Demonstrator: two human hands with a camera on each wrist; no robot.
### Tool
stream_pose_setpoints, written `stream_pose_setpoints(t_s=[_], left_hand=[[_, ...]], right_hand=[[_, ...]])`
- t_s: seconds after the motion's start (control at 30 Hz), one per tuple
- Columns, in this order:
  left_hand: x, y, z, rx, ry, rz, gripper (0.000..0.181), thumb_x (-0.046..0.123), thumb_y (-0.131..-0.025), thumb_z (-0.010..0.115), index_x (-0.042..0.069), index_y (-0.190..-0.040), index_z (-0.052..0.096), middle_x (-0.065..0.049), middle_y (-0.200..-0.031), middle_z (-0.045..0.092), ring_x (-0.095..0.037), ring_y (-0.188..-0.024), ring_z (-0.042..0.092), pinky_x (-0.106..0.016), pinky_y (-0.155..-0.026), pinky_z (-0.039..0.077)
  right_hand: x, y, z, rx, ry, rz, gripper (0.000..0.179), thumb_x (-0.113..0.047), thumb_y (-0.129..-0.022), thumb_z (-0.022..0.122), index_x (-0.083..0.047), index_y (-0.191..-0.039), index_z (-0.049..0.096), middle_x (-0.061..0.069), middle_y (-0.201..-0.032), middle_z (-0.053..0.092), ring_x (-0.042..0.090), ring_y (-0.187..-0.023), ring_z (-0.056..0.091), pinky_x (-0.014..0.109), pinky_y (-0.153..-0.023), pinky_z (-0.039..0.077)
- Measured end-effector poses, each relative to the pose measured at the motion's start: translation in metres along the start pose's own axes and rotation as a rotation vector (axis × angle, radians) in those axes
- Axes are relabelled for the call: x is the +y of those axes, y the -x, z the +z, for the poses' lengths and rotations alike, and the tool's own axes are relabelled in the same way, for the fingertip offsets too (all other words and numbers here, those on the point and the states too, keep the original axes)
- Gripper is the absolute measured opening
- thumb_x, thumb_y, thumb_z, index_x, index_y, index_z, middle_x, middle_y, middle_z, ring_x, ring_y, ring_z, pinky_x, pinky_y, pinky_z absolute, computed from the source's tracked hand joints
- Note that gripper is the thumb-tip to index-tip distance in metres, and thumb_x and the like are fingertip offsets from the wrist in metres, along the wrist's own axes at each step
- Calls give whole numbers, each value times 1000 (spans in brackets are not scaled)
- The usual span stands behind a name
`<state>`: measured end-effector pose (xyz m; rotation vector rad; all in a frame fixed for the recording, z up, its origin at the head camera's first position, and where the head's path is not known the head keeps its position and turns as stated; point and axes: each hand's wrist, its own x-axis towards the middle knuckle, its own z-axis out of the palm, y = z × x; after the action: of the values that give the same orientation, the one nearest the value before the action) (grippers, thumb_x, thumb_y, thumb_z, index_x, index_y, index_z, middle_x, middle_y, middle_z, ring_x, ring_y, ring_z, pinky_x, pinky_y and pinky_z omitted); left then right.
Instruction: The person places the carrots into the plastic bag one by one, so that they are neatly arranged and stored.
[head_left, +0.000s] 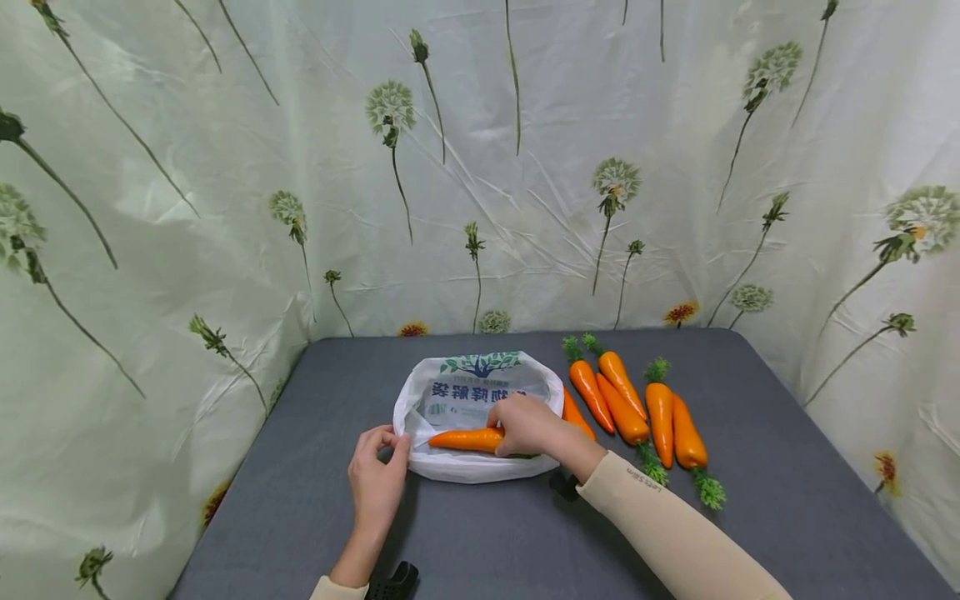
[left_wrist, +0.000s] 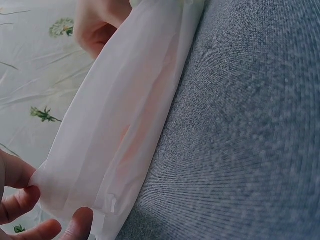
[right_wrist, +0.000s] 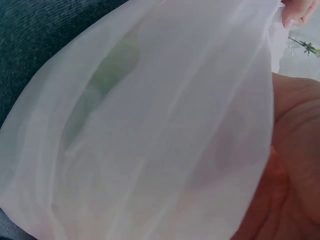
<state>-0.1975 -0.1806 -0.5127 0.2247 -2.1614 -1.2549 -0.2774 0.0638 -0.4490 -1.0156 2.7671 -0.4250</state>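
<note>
A white plastic bag (head_left: 476,472) with a printed tree and lettering lies on the table, its mouth spread toward me. My left hand (head_left: 375,477) pinches the bag's left rim between thumb and fingers. Inside the mouth, my right hand (head_left: 531,427) grips an orange carrot (head_left: 461,440) near its thick end, the tip pointing left. That carrot's leafy end is mostly covered by the hand and the bag's front edge. Through the thin plastic, the right wrist view shows a blurred green patch (right_wrist: 107,72). The right palm (right_wrist: 300,160) is beside the bag there.
Several carrots with green tops lie right of the bag, among them an outer carrot (head_left: 688,433) and a back carrot (head_left: 591,396). Another carrot (head_left: 576,414) is partly hidden by the bag's right side. Behind the grey table (head_left: 300,517) hangs a dandelion-print curtain (head_left: 480,183).
</note>
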Motion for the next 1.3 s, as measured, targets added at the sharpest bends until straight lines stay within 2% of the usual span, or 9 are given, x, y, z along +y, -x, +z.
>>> stream_pose_setpoints(t_s=[0.2, 0.43, 0.63, 0.77, 0.87, 0.97, 1.13, 1.3], left_hand=[[-1, 0, -1, -3, 7, -18, 20, 10, -87, 77, 9, -74, 62, -12, -112, 68, -32, -102, 64, -49, -91, 44], [0, 0, -1, 8, 19, -2, 20, 8, -87, 76, 9, -74, 62, -11, -110, 68, -31, -100, 64, -50, -87, 46], [0, 0, -1, 4, 22, -11, 19, 10, -88, 76, 9, -76, 62, -12, -110, 67, -32, -100, 65, -51, -86, 47], [0, 1, -2, -2, 5, -17, 16, 12, -89, 76, 9, -80, 63, -10, -109, 66, -32, -98, 66, -45, -79, 53], [0, 1, -2, -13, 13, -38, 16, 13, -89, 76, 9, -84, 62, -8, -108, 65, -29, -96, 66, -32, -65, 56], [-1, 1, -2, -26, 28, -55, 17, 15, -90, 76, 9, -87, 61, -9, -107, 64, -29, -95, 66, -22, -56, 53], [-1, 1, -2, -23, 9, -37, 17, 18, -90, 76, 9, -87, 62, -9, -106, 65, -29, -94, 67, -23, -59, 52], [-1, 1, -1, -14, -19, -30, 18, 18, -88, 78, 11, -84, 63, -6, -105, 66, -27, -94, 68, -29, -67, 54]], right_hand=[[2, 3, -2, -4, 4, 31, 26, -26, -76, 87, -16, -98, 77, -6, -84, 68, 11, -67, 54, 29, -61, 45], [2, 6, -6, -18, -12, 50, 32, -26, -77, 86, -16, -106, 77, -3, -89, 70, 12, -71, 57, 31, -62, 48], [0, 12, -16, -27, -58, 100, 43, -29, -84, 82, -16, -123, 71, 4, -110, 71, 16, -91, 65, 35, -72, 53], [1, 20, -28, 46, -102, 110, 39, -27, -87, 80, -17, -123, 71, 8, -114, 71, 22, -96, 67, 38, -76, 54], [3, 27, -34, 123, -141, 114, 36, -27, -87, 79, -19, -121, 72, 4, -113, 71, 24, -99, 67, 38, -77, 54], [7, 36, -38, 194, -182, 137, 33, -27, -86, 80, -22, -119, 73, -3, -111, 71, 21, -99, 66, 37, -76, 53], [16, 53, -43, 285, -246, 205, 34, -25, -87, 80, -22, -120, 72, -8, -114, 69, 16, -98, 62, 36, -78, 52], [26, 71, -44, 356, -310, 272, 36, -23, -88, 77, -19, -123, 71, 2, -118, 70, 22, -95, 62, 36, -73, 51]])
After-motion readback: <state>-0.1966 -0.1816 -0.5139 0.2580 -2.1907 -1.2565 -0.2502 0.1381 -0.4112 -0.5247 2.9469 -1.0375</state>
